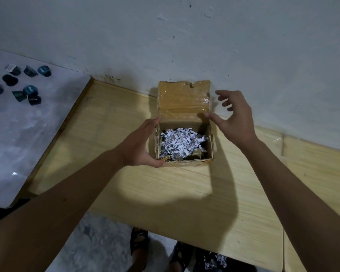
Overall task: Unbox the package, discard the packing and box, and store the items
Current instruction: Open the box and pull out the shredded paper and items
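Note:
A small cardboard box [185,163] stands on the wooden table [126,189] near the wall. Its taped lid [184,97] is swung up and back. Shredded printed paper [180,143] fills the inside and hides whatever lies under it. My left hand [140,146] wraps the box's left side, thumb at the front corner. My right hand [232,116] hovers at the box's far right corner with fingers spread, its thumb close to the lid's hinge edge; whether it touches is unclear.
Several small dark blue capsules [30,91] lie scattered on a white surface [18,138] to the left. A white wall [165,36] rises right behind the box. Below the table edge are my sandalled feet [139,244] and shredded paper on something dark [216,260].

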